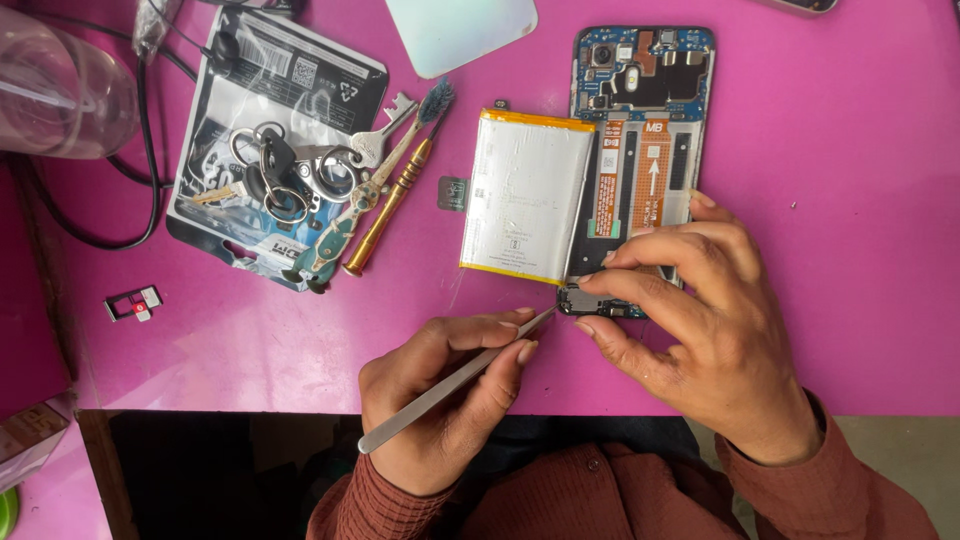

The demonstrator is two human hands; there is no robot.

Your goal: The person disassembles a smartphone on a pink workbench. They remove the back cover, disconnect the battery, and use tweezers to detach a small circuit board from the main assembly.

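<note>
While lying face down on the pink table (pixel 850 150), shows as an opened phone (pixel 645 130) with back cover off and circuit boards bare. Holds its place just right of centre, lower end under the right hand (pixel 710 330).

Done, judging by the lay of the parts:
- Back removed; possibly the pale panel (pixel 460 30) at the top edge, though cannot confirm.
- Battery (pixel 525 195) lifted out of its bay, lying beside the frame on the left and touching it.
- Card tray (pixel 133 302) out, well apart at far left.

Left, on the same judgement:
- Upper board and camera modules seated.
- Small lower board (pixel 590 300) in the frame, now being worked at.

Hands:
- Left hand (pixel 470 345): closed in a pen grip on a flat metal prying tool (pixel 400 420), tip resting at the lower left corner of the phone.
- Right hand: fingers curled and pressed on the phone's bottom end, thumb and forefinger pinching at the lower board; steadying, not lifting.

Count:
- One phone, one battery, one prying tool, one card tray.
- One brass-handled screwdriver (pixel 390 205), one small brush (pixel 435 100), crossed just left of the battery.
- One bunch of keys (pixel 290 170) on one printed foil pouch (pixel 250 80).
- One small dark chip (pixel 452 192) beside the battery.
- One clear container (pixel 60 90) and one black cable (pixel 150 170) at far left.
</note>
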